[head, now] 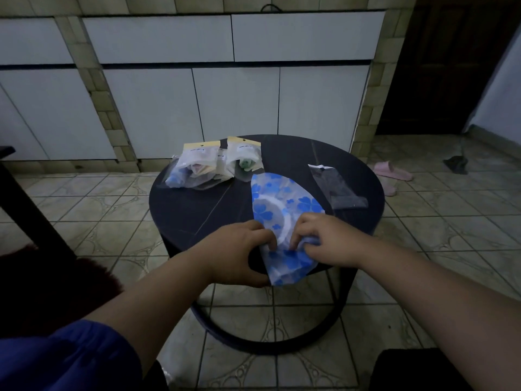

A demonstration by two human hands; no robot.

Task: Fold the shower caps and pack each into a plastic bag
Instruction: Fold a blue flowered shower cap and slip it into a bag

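The left hand (239, 249) and right hand (324, 238) both pinch the near end of a shower cap (282, 210) with curled fingers, at the near edge of the round dark table (197, 210). The cap is translucent white with blue flowers, folded long, its long axis running away from the person. An empty clear plastic bag (337, 187) lies just right of the cap. Packed bags (203, 167) with yellow header cards lie at the table's far left; their print is too small to read.
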